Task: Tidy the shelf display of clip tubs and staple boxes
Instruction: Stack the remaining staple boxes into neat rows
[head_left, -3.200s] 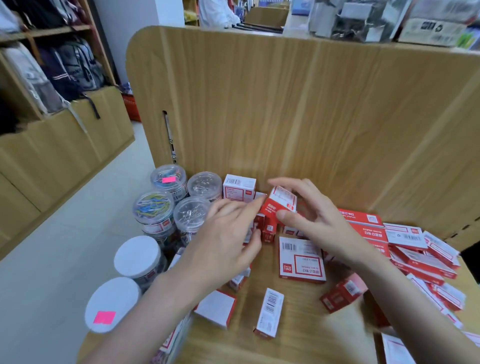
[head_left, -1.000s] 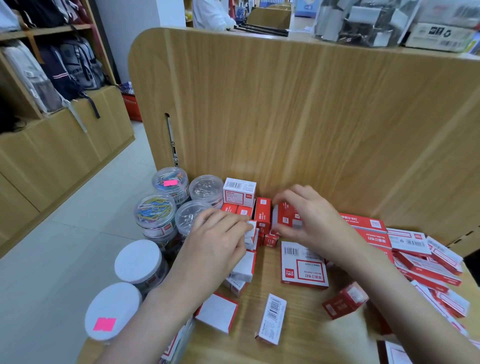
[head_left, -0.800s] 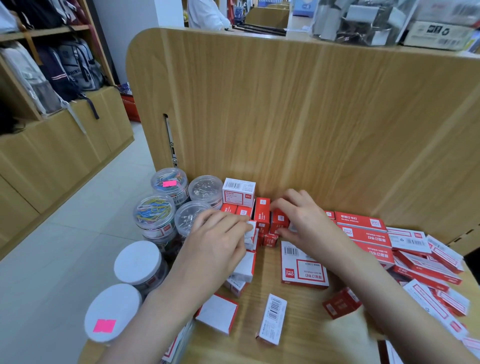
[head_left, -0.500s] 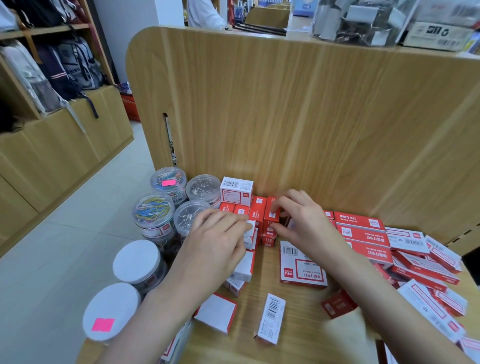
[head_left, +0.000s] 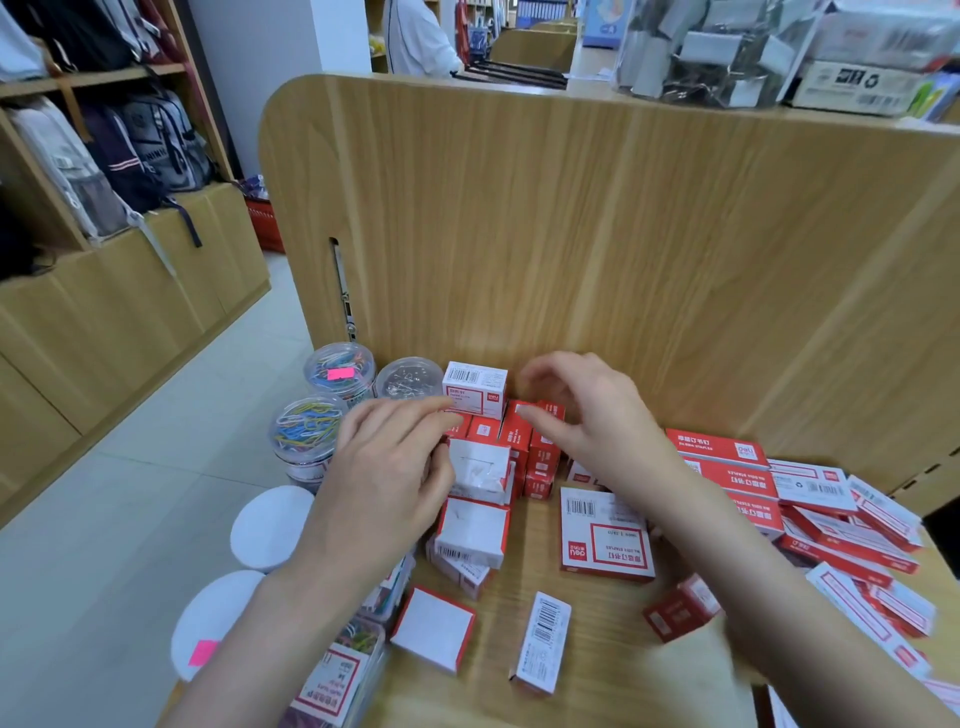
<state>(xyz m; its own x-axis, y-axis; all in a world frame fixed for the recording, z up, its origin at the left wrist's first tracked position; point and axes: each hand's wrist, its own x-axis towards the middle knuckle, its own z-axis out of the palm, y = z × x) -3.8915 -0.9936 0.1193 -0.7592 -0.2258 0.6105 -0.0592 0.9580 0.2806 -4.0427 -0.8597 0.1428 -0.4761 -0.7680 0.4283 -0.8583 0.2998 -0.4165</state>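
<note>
Staple boxes: small red and white boxes (head_left: 530, 441) stand packed in a row at the back panel, centre of the frame; loose ones (head_left: 543, 642) lie scattered on the shelf (head_left: 597, 675) in the lower centre, and flat red boxes (head_left: 722, 447) are piled at the right.
Clip tubs: clear tubs (head_left: 309, 426) stand at the left of the boxes.
Step in hand: lining up the small boxes in the back row, I think.
How to do it well: push each box flush to its neighbour, same face forward, and steady the row so nothing tips.
Left hand (head_left: 384, 478): fingers nearly straight, resting on a white box (head_left: 478, 467); the thumb side is hidden.
Right hand (head_left: 587, 415): loosely curled just above the red row, holding nothing that I can see.
</note>
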